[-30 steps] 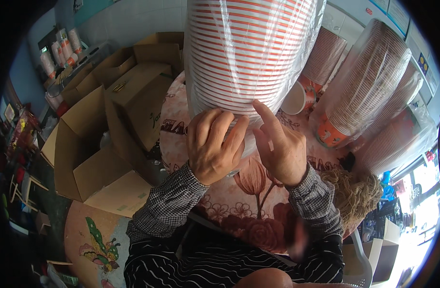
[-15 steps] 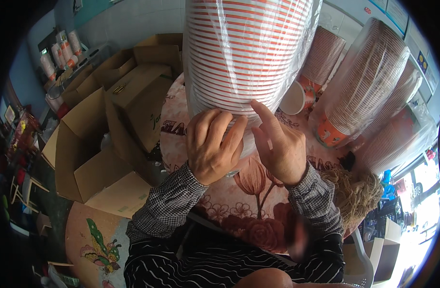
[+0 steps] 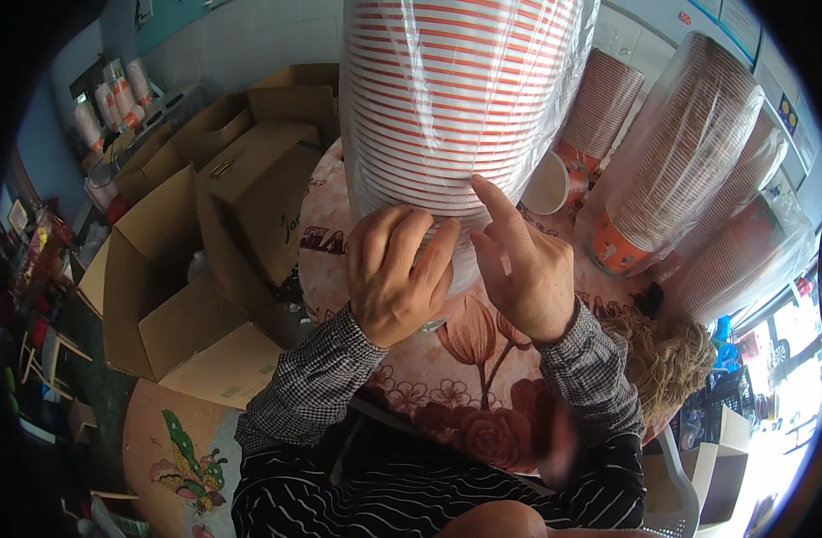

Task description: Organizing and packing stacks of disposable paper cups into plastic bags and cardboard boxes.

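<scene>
A tall stack of white paper cups (image 3: 456, 99) with orange-red rims, wrapped in a clear plastic bag, rises in front of me at the table's far side. My left hand (image 3: 398, 278) rests against the lower end of the stack, its fingers bent over the bagged cups. My right hand (image 3: 529, 278) is beside it, with the index finger stretched out and its tip touching the stack's lower rims. The right thumb stands apart from the index finger; the other right fingers are mostly hidden. Beneath both hands lies a flower-patterned tablecloth (image 3: 469, 403).
Several bagged cup stacks (image 3: 684, 152) lean at the right, near a single paper cup (image 3: 554, 184) on its side. A bundle of brown fibrous twine (image 3: 666, 363) sits by my right forearm. Open cardboard boxes (image 3: 173, 287) stand at the left. A white chair (image 3: 684, 484) is at lower right.
My right index finger has shifted slightly up along the cup rims. The left hand stays in nearly the same place on the stack.
</scene>
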Available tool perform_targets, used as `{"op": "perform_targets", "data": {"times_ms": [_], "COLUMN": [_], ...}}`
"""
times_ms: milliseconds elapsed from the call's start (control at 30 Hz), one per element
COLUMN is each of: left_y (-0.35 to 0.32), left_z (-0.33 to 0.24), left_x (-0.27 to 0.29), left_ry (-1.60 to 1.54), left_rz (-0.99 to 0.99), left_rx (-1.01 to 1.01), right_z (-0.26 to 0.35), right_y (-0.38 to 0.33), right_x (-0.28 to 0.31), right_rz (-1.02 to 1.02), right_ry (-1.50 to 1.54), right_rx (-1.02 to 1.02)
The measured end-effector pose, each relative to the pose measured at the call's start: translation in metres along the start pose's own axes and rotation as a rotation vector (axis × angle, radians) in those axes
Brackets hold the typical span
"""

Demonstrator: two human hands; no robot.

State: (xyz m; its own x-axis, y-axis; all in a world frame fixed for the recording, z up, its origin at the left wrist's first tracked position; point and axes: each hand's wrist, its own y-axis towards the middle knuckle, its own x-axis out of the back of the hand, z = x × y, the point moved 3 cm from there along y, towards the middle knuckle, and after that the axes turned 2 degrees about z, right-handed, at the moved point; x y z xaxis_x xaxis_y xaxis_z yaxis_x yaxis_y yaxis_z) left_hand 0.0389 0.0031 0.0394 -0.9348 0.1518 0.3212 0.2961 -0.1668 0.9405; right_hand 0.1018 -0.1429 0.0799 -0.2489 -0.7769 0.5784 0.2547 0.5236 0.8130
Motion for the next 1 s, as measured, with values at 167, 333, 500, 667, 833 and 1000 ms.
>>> {"op": "perform_targets", "data": {"times_ms": [167,333,500,667,833,1000], "left_y": [0.001,0.003,0.003,0.003,0.003,0.001], "left_z": [0.000,0.001,0.000,0.001,0.001,0.001], "left_x": [0.001,-0.001,-0.001,0.001,0.000,-0.004], "left_ry": [-0.002,0.001,-0.007,-0.004,-0.022,-0.030], "left_rz": [-0.006,-0.030,-0.027,-0.026,-0.027,-0.033], "left_rx": [0.000,0.002,0.013,0.000,-0.006,-0.010], "right_z": [0.002,0.010,0.004,0.003,-0.003,-0.012], "right_y": [0.003,0.021,0.028,0.028,0.028,0.027], "right_x": [0.002,0.017,0.016,0.016,0.021,0.024], "right_rz": [-0.005,-0.069,-0.076,-0.079,-0.094,-0.074], "right_ry": [-0.026,-0.217,-0.312,-0.251,-0.157,-0.052], "right_rx": [0.019,0.206,0.287,0.234,0.203,0.171]}}
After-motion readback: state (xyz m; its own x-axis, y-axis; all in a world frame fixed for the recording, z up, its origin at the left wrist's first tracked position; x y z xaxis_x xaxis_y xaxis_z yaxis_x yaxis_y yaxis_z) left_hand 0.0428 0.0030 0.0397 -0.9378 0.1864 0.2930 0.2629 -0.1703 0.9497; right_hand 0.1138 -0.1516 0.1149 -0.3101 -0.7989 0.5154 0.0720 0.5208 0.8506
